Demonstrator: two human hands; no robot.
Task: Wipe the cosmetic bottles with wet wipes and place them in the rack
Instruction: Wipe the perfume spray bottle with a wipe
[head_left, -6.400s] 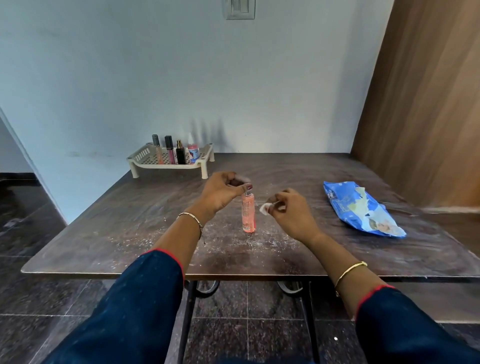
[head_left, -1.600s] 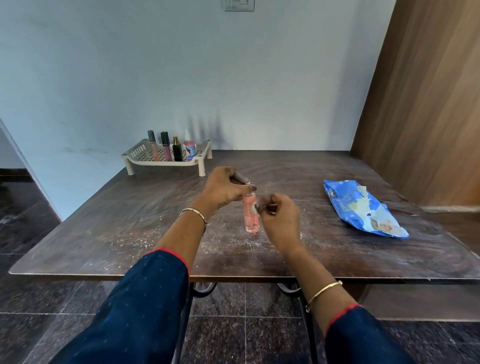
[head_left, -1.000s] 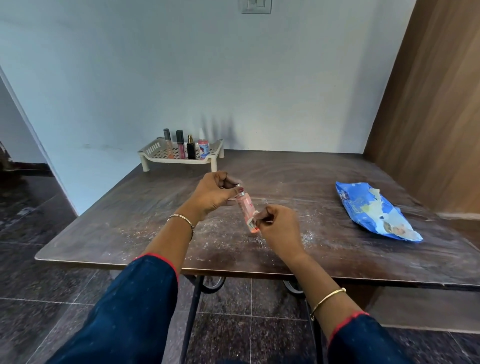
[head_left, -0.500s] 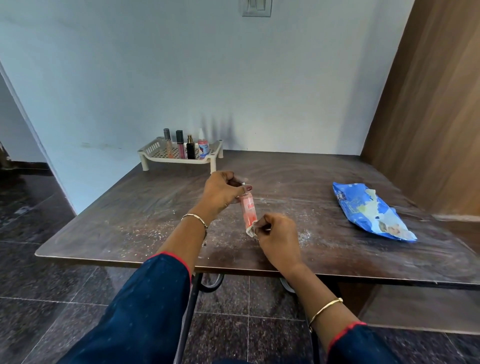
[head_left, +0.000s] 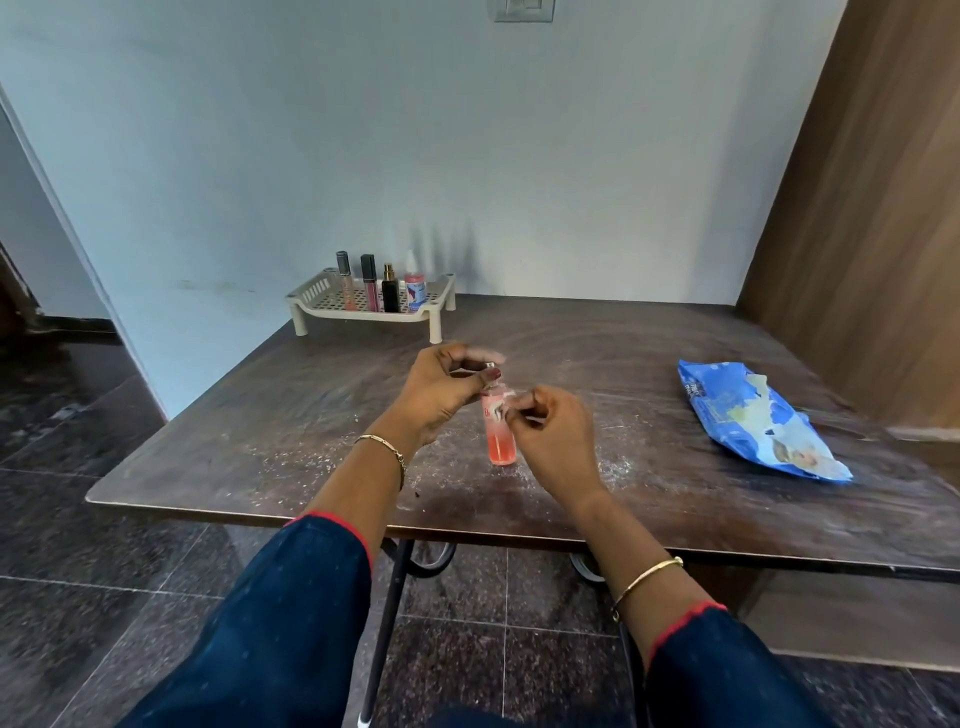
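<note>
A dark brown tabletop (head_left: 649, 364), streaked and dusted with pale specks, is being pictured against a pale blue wall (head_left: 363, 156), with a wooden panel (head_left: 872, 234) rising at the right and dark stone floor tiles (head_left: 78, 545) lying below. A cream rack (head_left: 363, 306) is standing at the far left corner, and four small cosmetic bottles (head_left: 382, 283) are being held upright in it in a row. A crumpled blue wipes packet (head_left: 753, 421) is lying well apart at the right.

Near the middle, the pink bottle (head_left: 500, 434) is being stood upright with its base on the tabletop. Its cap end is being pinched by the fingers of the left hand (head_left: 441, 395). A small wad of wet wipe (head_left: 511, 402) is being pressed to the bottle's upper side by the curled fingers of the right hand (head_left: 556, 436).

Against the frame half a second before, the bottle is being shown upright where it was being tilted and lifted, and the wipe is being worked near the shoulder instead of at the base. The rack, its bottles and the packet are being left as they were.
</note>
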